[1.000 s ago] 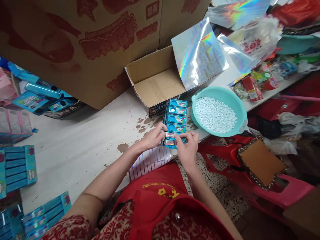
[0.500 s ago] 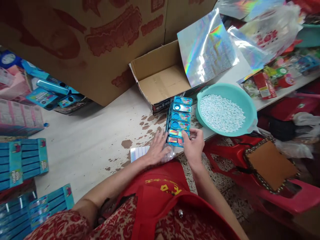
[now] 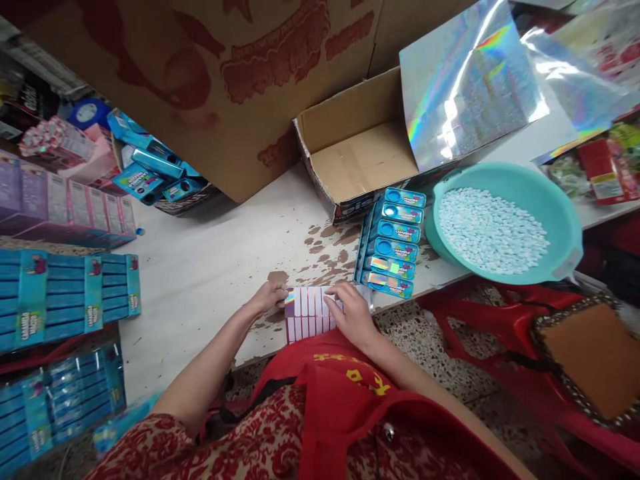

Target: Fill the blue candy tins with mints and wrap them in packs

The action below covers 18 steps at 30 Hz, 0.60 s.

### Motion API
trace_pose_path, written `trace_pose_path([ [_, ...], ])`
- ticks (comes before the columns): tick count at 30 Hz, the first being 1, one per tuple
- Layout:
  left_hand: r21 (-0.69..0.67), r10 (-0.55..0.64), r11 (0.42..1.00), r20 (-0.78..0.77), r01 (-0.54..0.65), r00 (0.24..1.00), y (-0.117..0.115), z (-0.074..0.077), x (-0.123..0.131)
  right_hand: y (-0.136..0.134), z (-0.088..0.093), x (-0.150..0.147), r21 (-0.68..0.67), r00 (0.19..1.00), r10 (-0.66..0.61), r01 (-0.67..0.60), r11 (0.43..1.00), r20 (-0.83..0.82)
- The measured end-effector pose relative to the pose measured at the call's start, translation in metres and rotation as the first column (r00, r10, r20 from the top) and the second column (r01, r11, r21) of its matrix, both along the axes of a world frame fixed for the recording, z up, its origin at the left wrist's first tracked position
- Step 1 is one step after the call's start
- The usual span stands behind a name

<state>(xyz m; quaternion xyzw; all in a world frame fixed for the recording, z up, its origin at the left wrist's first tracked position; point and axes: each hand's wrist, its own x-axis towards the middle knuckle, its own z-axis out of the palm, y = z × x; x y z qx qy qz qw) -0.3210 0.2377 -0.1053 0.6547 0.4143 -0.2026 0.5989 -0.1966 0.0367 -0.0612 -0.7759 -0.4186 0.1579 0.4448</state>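
Observation:
A sheet of shiny white labels (image 3: 306, 303) lies at the table's front edge, against the red apron. My left hand (image 3: 267, 298) has its fingers closed at the sheet's left edge. My right hand (image 3: 354, 315) is over the sheet's right part, thumb and fingertips drawn together on it; whether a label is pinched there is too small to tell. Just beyond my right hand stand several small blue candy tins (image 3: 400, 250) in a row, overlapping slightly. The nearest two carry shiny strips on their lids.
A turquoise basin (image 3: 565, 230) of small white candies stands right of the tins. Behind is an open cardboard box (image 3: 320, 170) with a holographic sheet (image 3: 465, 87) leaning on it. Packed blue tins (image 3: 65, 293) fill the left side. A red chair (image 3: 460, 320) stands at right.
Both hands have left the row of tins and moved to the label sheet. My right hand has let go of the nearest tins. The view has shifted left.

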Motion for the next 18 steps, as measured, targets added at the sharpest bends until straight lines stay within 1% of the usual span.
trace_pose_path([
  [2, -0.023, 0.012, 1.0, 0.001, -0.012, 1.0, 0.002, 0.001, -0.001, 0.023, -0.015, -0.003, -0.137, 0.994, 0.109, -0.104, 0.985, 0.03],
  [4, -0.036, 0.013, 0.999, -0.008, -0.013, 1.0, 0.005, 0.005, -0.003, 0.045, -0.028, -0.01, -0.254, 0.971, 0.225, -0.197, 0.947, 0.083],
  [6, -0.039, 0.012, 0.999, -0.014, -0.012, 1.0, 0.008, 0.01, -0.005, 0.061, -0.037, -0.019, -0.32, 0.944, 0.306, -0.254, 0.913, 0.122],
  [8, -0.036, 0.011, 0.999, -0.012, -0.011, 1.0, 0.009, 0.013, -0.006, 0.069, -0.042, -0.029, -0.345, 0.926, 0.35, -0.287, 0.894, 0.138],
  [10, -0.032, 0.012, 0.999, -0.012, -0.012, 1.0, 0.008, 0.013, -0.006, 0.069, -0.045, -0.035, -0.371, 0.907, 0.391, -0.311, 0.875, 0.16],
  [14, -0.029, 0.028, 0.999, -0.028, -0.029, 0.999, 0.005, 0.007, -0.006, 0.058, -0.049, -0.041, -0.396, 0.865, 0.461, -0.359, 0.845, 0.198],
  [18, -0.027, 0.043, 0.999, -0.033, -0.044, 0.999, 0.004, 0.005, -0.007, 0.052, -0.051, -0.042, -0.384, 0.848, 0.485, -0.383, 0.84, 0.214],
])
